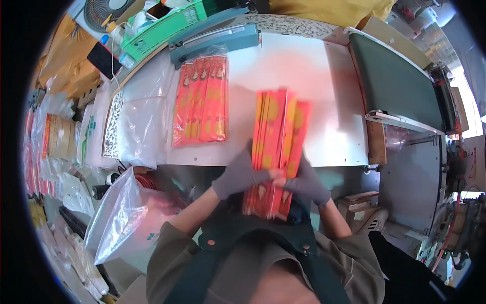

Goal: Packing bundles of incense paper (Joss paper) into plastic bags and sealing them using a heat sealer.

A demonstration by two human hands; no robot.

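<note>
My left hand (243, 173) and my right hand (308, 181), both in grey fingerless gloves, grip a bundle of long red and yellow printed packets (272, 133). The thumbs press on its near face, and the other fingers are hidden behind it. I hold the bundle upright over the front edge of the white worktable (326, 154); its lower end is blurred. To the left on the table lies a clear plastic bag (200, 100) filled with similar red packets. Beyond it stands a blue-grey impulse sealer (216, 41).
Flat clear plastic bags (141, 125) are stacked at the table's left. A green plastic basket (163, 28) and a phone (103, 59) sit behind them. On the right is a dark green conveyor belt (395, 79). A large clear bag (125, 224) hangs below left.
</note>
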